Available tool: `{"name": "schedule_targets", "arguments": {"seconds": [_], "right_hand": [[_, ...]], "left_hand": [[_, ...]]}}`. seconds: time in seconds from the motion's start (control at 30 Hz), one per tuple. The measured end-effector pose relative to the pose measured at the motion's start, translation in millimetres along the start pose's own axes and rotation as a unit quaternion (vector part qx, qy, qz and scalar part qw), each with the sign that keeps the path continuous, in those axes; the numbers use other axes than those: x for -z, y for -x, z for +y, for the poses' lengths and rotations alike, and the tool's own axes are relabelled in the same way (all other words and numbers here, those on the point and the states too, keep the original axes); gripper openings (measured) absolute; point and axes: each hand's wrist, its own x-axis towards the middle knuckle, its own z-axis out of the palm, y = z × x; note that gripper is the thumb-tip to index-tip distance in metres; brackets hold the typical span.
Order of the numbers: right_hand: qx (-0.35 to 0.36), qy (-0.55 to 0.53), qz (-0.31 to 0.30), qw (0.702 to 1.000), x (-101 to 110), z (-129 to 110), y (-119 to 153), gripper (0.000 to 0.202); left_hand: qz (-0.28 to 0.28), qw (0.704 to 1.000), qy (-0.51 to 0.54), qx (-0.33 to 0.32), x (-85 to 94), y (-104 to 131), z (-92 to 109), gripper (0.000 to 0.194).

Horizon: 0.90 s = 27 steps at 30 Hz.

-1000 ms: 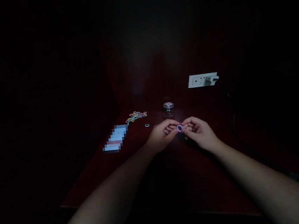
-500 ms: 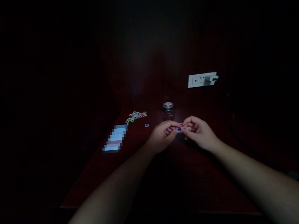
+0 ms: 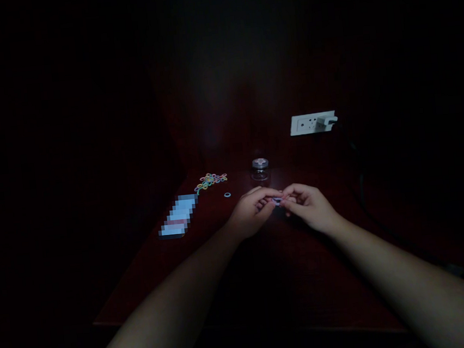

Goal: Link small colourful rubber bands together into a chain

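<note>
A: Qk rundown, clock centred on the hands, 12 = far side. What's around?

B: Dark red table (image 3: 156, 280), v. dim. Small clear jar (image 3: 260, 174) upright btwn 11 and 12, just past the fingers, w/ its lid (image 3: 260, 162) on. Heap of coloured rings (image 3: 211, 181) at 10, pink, yellow, green etc., overlapping. One lone pale-blue ring (image 3: 227, 195) btwn 9 and 10, nearer the hands than the heap.

A: And further out?

B: Pixelated slab (image 3: 179, 216) at 9, prob. a phone, bright bluish, flat on the table near its L edge. White wall socket (image 3: 303, 125) at 1, w/ a plug (image 3: 329, 121) in its R part. Dark cable (image 3: 362, 186) drops from there, runs past 3 twd 4, fading into shadow.

A: Anything in the way?

B: Jar's the closest obj. beyond the hands. The fingers themselves cover most of what they hold.

A: Brands, text?

B: Lid has a pinkish pattern, too small to read. Slab's screen is blocked out, so can't tell.

A: Hands?

B: Left hand (image 3: 249, 213) comes in from 8, right hand (image 3: 311, 204) from 4. Both pinched narrow, thumb + index, on a small lilac ring (image 3: 276, 201). It's right btwn the fingertips, at clock centre, partly hidden.
</note>
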Motion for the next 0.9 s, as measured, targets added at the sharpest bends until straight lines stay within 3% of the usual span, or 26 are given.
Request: {"name": "schedule_targets", "arguments": {"seconds": [0.23, 0.47, 0.7, 0.9], "right_hand": [[-0.057, -0.080, -0.020, 0.995, -1, 0, 1, 0.021], [-0.143, -0.247, -0.063, 0.956, -4, 0, 3, 0.014], [-0.154, -0.256, -0.034, 0.954, -4, 1, 1, 0.016], [-0.145, -0.216, -0.037, 0.965, -6, -2, 2, 0.021]], "left_hand": [[0.018, 1.000, 0.004, 0.007, -2.4, 1, -9, 0.024], [-0.015, 0.999, -0.035, -0.016, -1.8, 3, -5, 0.032], [0.001, 0.994, -0.092, -0.056, 1.6, 2, 1, 0.025], [0.028, 0.996, -0.077, -0.028, 0.6, 1, 0, 0.024]]}}
